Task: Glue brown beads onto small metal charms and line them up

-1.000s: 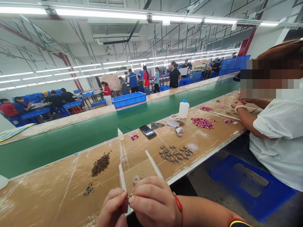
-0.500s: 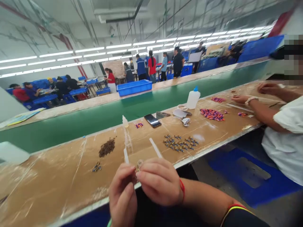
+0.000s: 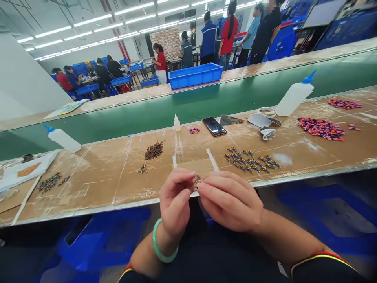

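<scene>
My left hand [image 3: 176,200], with a green bangle at its wrist, has its fingers curled in a pinch. My right hand [image 3: 231,200] pinches as well, its fingertips meeting the left ones. Between them is a small brownish piece [image 3: 196,181], mostly hidden by the fingers; its kind I cannot make out. Both hands hover at the table's front edge. Beyond them lie a pile of small dark brown beads [image 3: 154,150], a few blue-and-gold pieces [image 3: 143,169], and a larger group of blue-and-gold pieces [image 3: 250,160] to the right.
On the brown-covered table [image 3: 103,169] are a small dropper bottle [image 3: 177,123], a phone [image 3: 215,126], white squeeze bottles [image 3: 295,98] and a heap of orange-purple pieces [image 3: 321,128]. A green belt [image 3: 132,114] runs behind, with a blue crate [image 3: 196,76] beyond. Several people stand or sit farther back.
The view has swung left and down, bringing the left end of the table in and taking the co-worker at right out. My hands stay pinched together round the small piece.
</scene>
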{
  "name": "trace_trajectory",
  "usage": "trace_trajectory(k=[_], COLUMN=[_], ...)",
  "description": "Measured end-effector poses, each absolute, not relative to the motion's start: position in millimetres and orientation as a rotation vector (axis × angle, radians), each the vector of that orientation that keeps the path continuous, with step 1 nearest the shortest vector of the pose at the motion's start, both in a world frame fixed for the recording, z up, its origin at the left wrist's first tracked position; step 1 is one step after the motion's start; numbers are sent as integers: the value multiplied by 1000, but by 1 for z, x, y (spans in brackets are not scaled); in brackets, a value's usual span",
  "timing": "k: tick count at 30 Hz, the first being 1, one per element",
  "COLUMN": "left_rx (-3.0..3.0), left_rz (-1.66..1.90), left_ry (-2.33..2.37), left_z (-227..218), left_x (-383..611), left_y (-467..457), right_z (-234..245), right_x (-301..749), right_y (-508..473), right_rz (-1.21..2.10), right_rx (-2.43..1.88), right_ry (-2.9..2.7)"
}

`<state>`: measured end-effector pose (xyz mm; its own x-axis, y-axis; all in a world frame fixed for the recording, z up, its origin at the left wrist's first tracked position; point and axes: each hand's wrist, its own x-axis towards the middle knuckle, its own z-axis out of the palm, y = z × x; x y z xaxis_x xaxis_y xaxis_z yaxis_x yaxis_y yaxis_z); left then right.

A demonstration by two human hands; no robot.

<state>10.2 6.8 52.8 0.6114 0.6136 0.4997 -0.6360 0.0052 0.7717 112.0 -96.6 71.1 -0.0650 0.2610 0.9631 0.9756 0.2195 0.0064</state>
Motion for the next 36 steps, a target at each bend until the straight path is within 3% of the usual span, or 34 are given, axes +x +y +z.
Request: trace_trajectory(k=[9,20,30,36], left_rx=[1232,1243,1393,1314], left_rz=[1059,1140,1387,1304], left_ry=[30,40,-58,-24], left_z=[55,26,38,33], left_x=[12,8,14,15], left_y=[5,25,17,18], right_z=[73,72,66,66], right_x=[110,104,98,99], right_y=[-92,-86,-82,-79], right_rz=[-898,-904,-706,-772], right_rx=[-1153,-1078,-1116,-1096], right_ry=[-1522,-1459,-1394,-1411])
